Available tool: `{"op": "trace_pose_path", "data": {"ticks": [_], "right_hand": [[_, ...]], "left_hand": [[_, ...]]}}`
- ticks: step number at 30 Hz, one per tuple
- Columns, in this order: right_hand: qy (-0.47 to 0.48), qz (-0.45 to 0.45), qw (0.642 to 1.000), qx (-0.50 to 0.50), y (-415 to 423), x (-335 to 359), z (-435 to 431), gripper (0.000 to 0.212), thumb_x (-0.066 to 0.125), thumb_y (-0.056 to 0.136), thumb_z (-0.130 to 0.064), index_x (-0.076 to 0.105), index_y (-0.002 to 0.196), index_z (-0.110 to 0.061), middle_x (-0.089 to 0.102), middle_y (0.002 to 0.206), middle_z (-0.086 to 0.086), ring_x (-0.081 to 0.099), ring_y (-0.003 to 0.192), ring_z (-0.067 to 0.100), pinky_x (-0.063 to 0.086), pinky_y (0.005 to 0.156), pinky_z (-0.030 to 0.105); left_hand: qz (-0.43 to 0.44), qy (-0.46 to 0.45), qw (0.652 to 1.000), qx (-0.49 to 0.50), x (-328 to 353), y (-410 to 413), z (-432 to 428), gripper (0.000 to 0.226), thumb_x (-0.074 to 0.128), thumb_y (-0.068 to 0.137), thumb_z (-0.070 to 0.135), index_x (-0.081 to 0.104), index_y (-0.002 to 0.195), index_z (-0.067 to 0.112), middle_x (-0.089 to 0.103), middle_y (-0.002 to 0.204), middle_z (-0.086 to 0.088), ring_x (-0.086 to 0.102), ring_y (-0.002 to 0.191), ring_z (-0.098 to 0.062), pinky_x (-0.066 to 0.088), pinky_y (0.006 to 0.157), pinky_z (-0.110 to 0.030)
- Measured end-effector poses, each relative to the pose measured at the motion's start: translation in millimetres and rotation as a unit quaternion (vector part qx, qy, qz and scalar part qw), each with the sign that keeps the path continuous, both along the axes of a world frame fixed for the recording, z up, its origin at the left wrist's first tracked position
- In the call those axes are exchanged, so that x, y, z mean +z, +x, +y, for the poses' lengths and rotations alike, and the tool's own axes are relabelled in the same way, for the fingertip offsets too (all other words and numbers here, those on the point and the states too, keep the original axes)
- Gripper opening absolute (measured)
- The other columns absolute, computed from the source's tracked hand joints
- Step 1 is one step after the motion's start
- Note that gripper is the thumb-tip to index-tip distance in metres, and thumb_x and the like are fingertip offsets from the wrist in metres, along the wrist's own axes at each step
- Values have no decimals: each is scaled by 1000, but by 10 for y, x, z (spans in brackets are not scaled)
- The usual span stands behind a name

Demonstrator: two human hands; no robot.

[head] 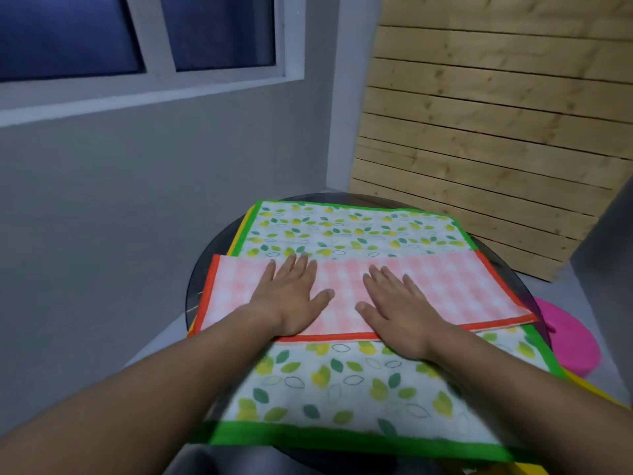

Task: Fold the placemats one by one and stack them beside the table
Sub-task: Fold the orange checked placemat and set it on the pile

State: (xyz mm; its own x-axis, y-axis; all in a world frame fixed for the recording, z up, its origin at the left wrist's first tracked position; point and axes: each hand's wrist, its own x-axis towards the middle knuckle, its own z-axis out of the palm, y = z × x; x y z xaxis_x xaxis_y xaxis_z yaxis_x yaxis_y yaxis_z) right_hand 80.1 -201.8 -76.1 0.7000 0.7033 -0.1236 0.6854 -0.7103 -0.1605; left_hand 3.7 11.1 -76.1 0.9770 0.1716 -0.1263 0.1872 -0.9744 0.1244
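Observation:
A pink checked placemat (445,289) with an orange-red border lies folded in half across the middle of the table. My left hand (291,296) presses flat on its left half, fingers straight and spread. Flat on the mat's middle, my right hand (394,310) lies with straight fingers. Under it spreads an unfolded placemat (342,382) with a green border and a lemon and leaf print. A yellow-edged mat (236,240) peeks out below that one at the left.
The mats lie on a round dark glass table (202,269) in a corner. A grey wall with a window is to the left, a slatted wooden panel (479,132) behind. A pink round object (568,337) sits on the floor to the right.

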Motion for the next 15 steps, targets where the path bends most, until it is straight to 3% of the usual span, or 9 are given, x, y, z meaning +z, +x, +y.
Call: {"op": "trace_pose_path", "data": {"ticks": [8,13,15], "right_hand": [[-8,-5,1000,1,3,2,12,68,13,99,-58,-2,157,-24,-14,163,-7,-17,148,7,-11,121,35],[-3,-2,1000,1,3,-9,13,69,14,99,-59,-1,157,-25,-13,163,-7,-16,148,6,-10,121,34],[0,0,1000,1,1,-3,9,69,15,99,-59,-1,157,-26,-12,163,-8,-16,148,5,-10,121,33]], "left_hand": [[7,15,985,170,1,-363,521,89,7,92,73,-3,159,16,-12,166,-6,-16,152,-23,-10,122,-50],[46,28,983,176,69,-340,519,92,2,90,75,-6,158,14,-13,166,-10,-18,152,-26,-17,117,-57],[33,50,986,153,102,-327,559,87,6,93,70,8,159,12,5,166,-15,-3,154,-29,-16,117,-59]]}}
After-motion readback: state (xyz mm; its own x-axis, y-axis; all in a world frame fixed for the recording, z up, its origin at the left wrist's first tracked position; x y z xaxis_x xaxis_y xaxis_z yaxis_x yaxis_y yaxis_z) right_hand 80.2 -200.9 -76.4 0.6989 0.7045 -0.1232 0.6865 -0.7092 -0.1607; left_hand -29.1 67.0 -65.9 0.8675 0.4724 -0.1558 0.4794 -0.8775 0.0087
